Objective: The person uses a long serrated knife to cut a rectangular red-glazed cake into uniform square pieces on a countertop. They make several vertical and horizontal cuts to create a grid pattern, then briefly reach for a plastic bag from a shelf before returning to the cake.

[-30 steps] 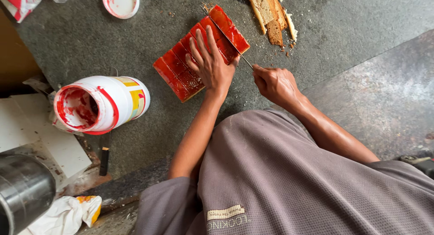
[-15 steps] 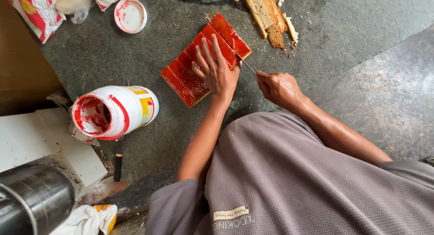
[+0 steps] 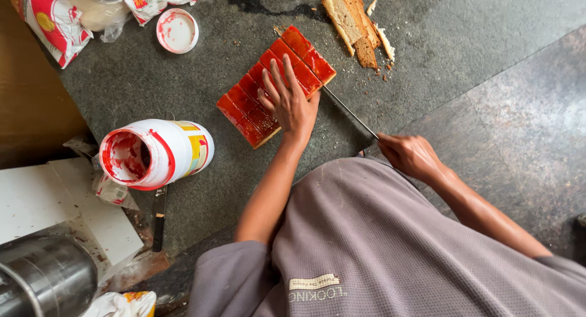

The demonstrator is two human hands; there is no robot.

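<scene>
A rectangular slab of bread (image 3: 276, 85) coated in glossy red jam lies on the speckled grey stone counter (image 3: 464, 67). The left hand (image 3: 288, 102) presses flat on it, fingers spread. The right hand (image 3: 410, 155) clenches a thin metal knife (image 3: 349, 113) whose blade meets the slab's edge. Crust trimmings (image 3: 357, 21) lie beyond; a tipped jam jar (image 3: 160, 153) rests nearby.

The left hand (image 3: 290, 103) hides the middle of the red-glazed slab of cut bread strips (image 3: 276, 85), the right hand's (image 3: 408, 155) fist hides the long thin knife's (image 3: 348, 112) handle, and the near-left shiny metal cylinder (image 3: 43, 283) is cut off by the edge.
</scene>
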